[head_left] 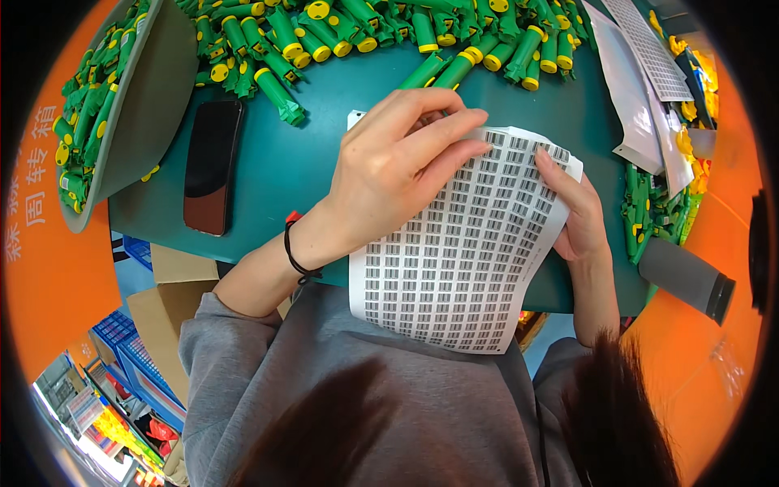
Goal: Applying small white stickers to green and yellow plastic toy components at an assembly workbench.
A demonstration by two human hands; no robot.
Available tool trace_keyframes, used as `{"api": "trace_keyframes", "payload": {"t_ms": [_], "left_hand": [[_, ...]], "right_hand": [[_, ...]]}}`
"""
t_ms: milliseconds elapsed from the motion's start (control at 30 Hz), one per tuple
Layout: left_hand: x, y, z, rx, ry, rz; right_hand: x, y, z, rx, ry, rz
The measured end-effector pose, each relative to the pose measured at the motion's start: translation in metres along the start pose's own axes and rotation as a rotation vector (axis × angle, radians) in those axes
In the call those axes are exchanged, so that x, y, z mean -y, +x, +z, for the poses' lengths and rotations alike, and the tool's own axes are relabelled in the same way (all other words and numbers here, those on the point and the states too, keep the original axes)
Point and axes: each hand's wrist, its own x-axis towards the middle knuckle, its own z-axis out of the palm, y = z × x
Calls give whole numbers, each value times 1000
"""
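Head view: nearest is your grey top [462, 406], with the sheet of labels [434, 276] held up in front of it, reaching above the green table [280, 187]. Your right hand [583, 215] clasps the sheet's right edge, thumb on the front. Your left hand [389, 158] has thumb and forefinger slightly parted over its upper rows; whether they pinch a label, I cannot tell. Farther off lie a dark phone [213, 166], left, and heaped green tubes [324, 40] with yellow ends.
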Motion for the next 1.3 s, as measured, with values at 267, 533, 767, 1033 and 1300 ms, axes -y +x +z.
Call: {"api": "trace_keyframes", "payload": {"t_ms": [267, 533, 767, 1033, 1300], "left_hand": [[-2, 1, -4, 89, 141, 153], [-1, 1, -9, 110, -97, -69], [3, 1, -11, 68, 58, 300], [-7, -1, 0, 16, -92, -54], [2, 1, 1, 53, 25, 131]], "right_hand": [[-4, 1, -8, 26, 92, 35], [-8, 3, -8, 58, 62, 24], [-7, 1, -1, 43, 111, 44], [-6, 2, 1, 23, 102, 24], [-4, 1, 6, -24, 51, 52]]}}
